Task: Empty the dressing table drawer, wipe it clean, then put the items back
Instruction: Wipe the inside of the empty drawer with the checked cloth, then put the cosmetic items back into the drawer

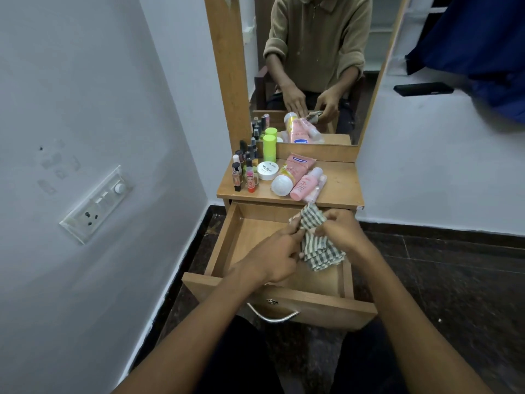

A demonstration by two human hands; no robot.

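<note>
Drawer (227, 245) pulled out toward me, long axis near-to-far, floor bare. Above it, left hand (277, 255) and right hand (342, 230) both pinch a striped cloth (315, 245), bunched, not yet flat on the wood. Risk I see: a crumpled cloth skips the corners. Farther off, bottles (305, 184) lie near the tabletop (341, 180) front edge; a knock could roll them into the drawer.

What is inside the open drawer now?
Only the checked cloth, held by both the left hand and right hand over bare wood; the hands hide part of the drawer floor.
</note>
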